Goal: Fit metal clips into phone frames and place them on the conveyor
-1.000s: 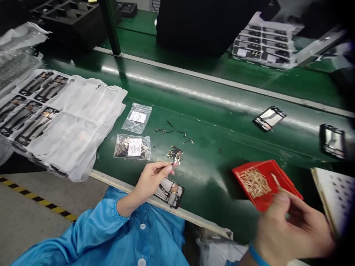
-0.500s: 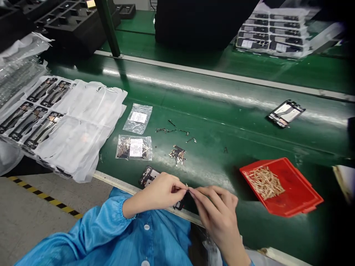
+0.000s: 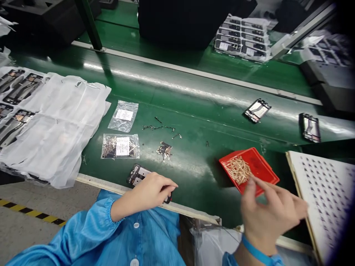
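Note:
Over the partly covered phone frame (image 3: 138,175) at the bench edge, my left hand (image 3: 155,190) has thumb and index finger pinched together; whatever lies between them is too small to make out. My right hand (image 3: 273,207), slightly blurred and with a blue band at its wrist, reaches over the near side of the red tray (image 3: 264,168). Its thumb and index finger come together beside a heap of small tan-gold strips (image 3: 237,170) inside the tray. Small black-and-gold flex parts (image 3: 165,149) lie in a pile beyond my left hand.
Two labelled plastic bags (image 3: 123,115) lie left of the pile, near loose dark strips (image 3: 158,128). A white-lined tray of phone parts (image 3: 69,122) stands left. Farther right are two phone frames (image 3: 257,110) and a white board with dark marks (image 3: 324,184).
My right hand has left my left fingertips and moved right to the red tray. My left hand stays near the phone frame. The view has turned right, showing the white board and another phone frame.

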Action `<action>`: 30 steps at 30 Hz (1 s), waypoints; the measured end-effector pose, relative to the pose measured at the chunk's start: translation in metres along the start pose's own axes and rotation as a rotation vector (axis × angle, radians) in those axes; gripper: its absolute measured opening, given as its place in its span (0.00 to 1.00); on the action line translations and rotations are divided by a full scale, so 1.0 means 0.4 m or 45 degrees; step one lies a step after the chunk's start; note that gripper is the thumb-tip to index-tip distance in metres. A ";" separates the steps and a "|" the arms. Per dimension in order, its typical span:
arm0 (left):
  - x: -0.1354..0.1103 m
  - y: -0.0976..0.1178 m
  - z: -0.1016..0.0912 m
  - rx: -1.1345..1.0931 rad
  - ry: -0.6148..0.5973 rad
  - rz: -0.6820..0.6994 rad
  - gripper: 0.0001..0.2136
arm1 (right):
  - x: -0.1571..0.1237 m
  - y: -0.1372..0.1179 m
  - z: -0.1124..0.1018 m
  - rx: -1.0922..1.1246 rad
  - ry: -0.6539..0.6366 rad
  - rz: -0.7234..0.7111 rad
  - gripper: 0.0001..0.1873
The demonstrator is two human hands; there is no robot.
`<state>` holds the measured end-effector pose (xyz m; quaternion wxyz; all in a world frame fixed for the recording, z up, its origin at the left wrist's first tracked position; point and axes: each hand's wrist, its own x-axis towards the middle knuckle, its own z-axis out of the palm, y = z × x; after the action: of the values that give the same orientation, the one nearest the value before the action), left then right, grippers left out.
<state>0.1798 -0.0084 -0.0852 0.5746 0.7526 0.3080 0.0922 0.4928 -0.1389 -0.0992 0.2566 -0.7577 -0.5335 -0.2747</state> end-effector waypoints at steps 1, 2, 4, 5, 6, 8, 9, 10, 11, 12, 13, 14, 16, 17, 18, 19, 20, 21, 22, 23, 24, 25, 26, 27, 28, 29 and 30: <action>-0.001 -0.002 -0.003 -0.101 0.004 -0.074 0.11 | 0.003 0.035 -0.003 -0.056 -0.075 0.071 0.08; -0.002 -0.004 -0.005 -0.203 0.007 -0.146 0.12 | 0.005 0.051 -0.008 -0.063 -0.088 0.124 0.10; -0.003 -0.010 -0.007 -0.409 0.003 -0.247 0.18 | 0.005 0.028 -0.020 0.046 -0.120 0.101 0.14; -0.004 -0.014 -0.007 -0.522 -0.006 -0.274 0.22 | 0.003 -0.008 -0.026 0.146 -0.125 0.038 0.16; -0.004 -0.018 -0.006 -0.642 -0.021 -0.291 0.26 | 0.000 -0.054 -0.030 0.262 -0.155 -0.062 0.17; -0.006 -0.028 -0.006 -0.864 -0.055 -0.301 0.31 | -0.009 -0.154 -0.033 0.499 -0.327 -0.282 0.20; -0.007 -0.033 -0.006 -0.944 -0.072 -0.300 0.33 | -0.015 -0.199 -0.031 0.590 -0.403 -0.366 0.20; -0.009 -0.038 -0.008 -0.998 -0.086 -0.299 0.35 | -0.021 -0.237 -0.026 0.654 -0.463 -0.425 0.20; -0.010 -0.041 -0.009 -1.031 -0.096 -0.297 0.35 | -0.026 -0.265 -0.020 0.692 -0.491 -0.460 0.20; -0.012 -0.044 -0.011 -1.052 -0.102 -0.294 0.35 | -0.032 -0.285 -0.012 0.711 -0.502 -0.476 0.19; -0.015 -0.045 -0.014 -1.064 -0.106 -0.290 0.35 | -0.036 -0.298 -0.003 0.725 -0.502 -0.485 0.18; -0.020 -0.045 -0.017 -1.068 -0.112 -0.287 0.35 | -0.040 -0.305 0.006 0.745 -0.499 -0.496 0.17; -0.034 -0.041 -0.024 -1.046 -0.118 -0.281 0.36 | -0.042 -0.312 0.022 0.804 -0.500 -0.492 0.15; -0.044 -0.039 -0.029 -1.003 -0.102 -0.269 0.36 | -0.041 -0.314 0.028 0.849 -0.518 -0.462 0.14; -0.056 -0.038 -0.034 -0.920 -0.058 -0.243 0.36 | -0.040 -0.317 0.034 0.905 -0.559 -0.405 0.11; -0.069 -0.038 -0.041 -0.785 0.016 -0.194 0.35 | -0.038 -0.322 0.040 0.973 -0.626 -0.327 0.09; -0.082 -0.042 -0.048 -0.590 0.107 -0.121 0.34 | -0.036 -0.326 0.045 1.047 -0.709 -0.237 0.06; -0.096 -0.048 -0.056 -0.348 0.196 -0.040 0.33 | -0.035 -0.331 0.051 1.117 -0.799 -0.150 0.04; -0.108 -0.058 -0.064 -0.086 0.260 0.038 0.34 | -0.035 -0.334 0.058 1.169 -0.884 -0.082 0.03; -0.119 -0.070 -0.071 0.160 0.289 0.101 0.35 | -0.036 -0.336 0.065 1.197 -0.954 -0.038 0.04; -0.127 -0.084 -0.077 0.361 0.282 0.143 0.37 | -0.038 -0.336 0.071 1.199 -1.003 -0.012 0.05; -0.134 -0.098 -0.082 0.504 0.253 0.166 0.39 | -0.041 -0.334 0.077 1.185 -1.033 -0.002 0.07; -0.138 -0.111 -0.086 0.590 0.218 0.176 0.41 | -0.044 -0.332 0.082 1.164 -1.054 0.000 0.08; -0.139 -0.123 -0.089 0.633 0.193 0.181 0.41 | -0.047 -0.328 0.086 1.146 -1.068 -0.001 0.09; -0.140 -0.132 -0.089 0.652 0.178 0.186 0.41 | -0.050 -0.325 0.089 1.135 -1.077 -0.002 0.09; -0.138 -0.139 -0.089 0.658 0.171 0.188 0.41 | -0.053 -0.321 0.091 1.129 -1.084 -0.002 0.09; -0.137 -0.144 -0.089 0.656 0.171 0.188 0.40 | -0.055 -0.319 0.093 1.125 -1.092 -0.005 0.09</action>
<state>0.0984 -0.0023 -0.1151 0.3343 0.8866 0.3029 0.1021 0.3709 -0.0900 -0.1286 0.3084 -0.6218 -0.6539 0.3010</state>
